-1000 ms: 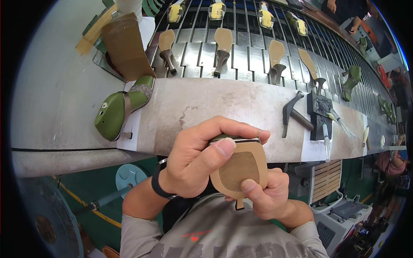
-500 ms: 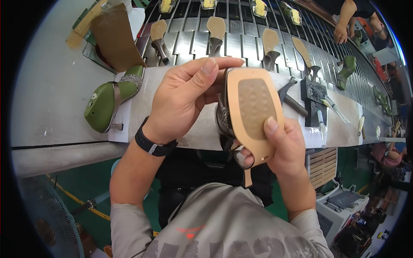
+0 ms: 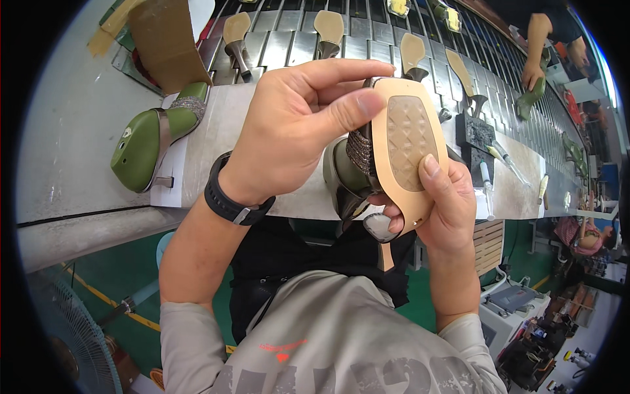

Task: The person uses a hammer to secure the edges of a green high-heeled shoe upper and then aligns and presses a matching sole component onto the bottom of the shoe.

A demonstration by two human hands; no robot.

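A high-heeled sandal (image 3: 415, 141) is held up over the bench's near edge, its tan sole with a patterned brown inset facing me. My left hand (image 3: 295, 128) pinches the sole's toe end, thumb on the rim, fingers behind it. My right hand (image 3: 443, 203) grips the narrow waist of the sole, thumb on top and fingertips showing beneath. The slim heel (image 3: 386, 256) points down toward my lap. Just left of the sole, a green shoe last (image 3: 346, 161) with dark straps shows behind; I cannot tell whether it stands on the bench.
Another strapped green last (image 3: 134, 151) lies at the left. Beyond the bench, sandals (image 3: 327, 27) lie on a slatted metal conveyor (image 3: 367, 56). At the right are a black block (image 3: 477, 134) and brushes (image 3: 508, 161). A co-worker's hand (image 3: 533, 72) touches a green last (image 3: 531, 100).
The sandal has moved up and right in my hands. My left thumb has come down onto the toe rim. More of the green last behind shows. A co-worker's hand has reached a last.
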